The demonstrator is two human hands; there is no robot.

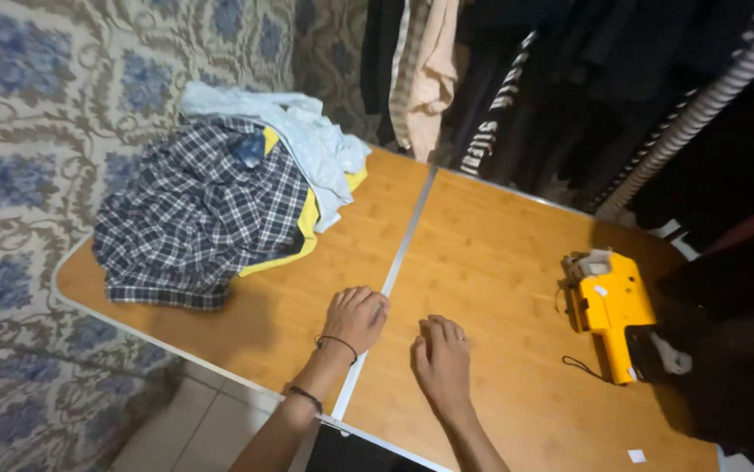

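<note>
Both hands empty, resting on the wooden folding counter (482, 262) near its metal centre seam. Left hand (356, 316) loosely curled, knuckles up; right hand (441, 360) flat, fingers relaxed. Nearest item: crumpled navy-and-white plaid cotton shirt (193, 218), about 10 o'clock from the left hand, well apart, heaped over yellow and pale-blue garments. Judgement: light, limp, non-slippery, not fragile; best gripped at collar or shoulder seams. Yellow plastic tagging gun (608, 310) at 3 o'clock.

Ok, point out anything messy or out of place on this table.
The clothes lie in a crumpled heap at the table's far left corner, a plaid shirt on top, unfolded. A small white scrap lies loose near the front right edge. Both hands rest empty on the wood.
</note>
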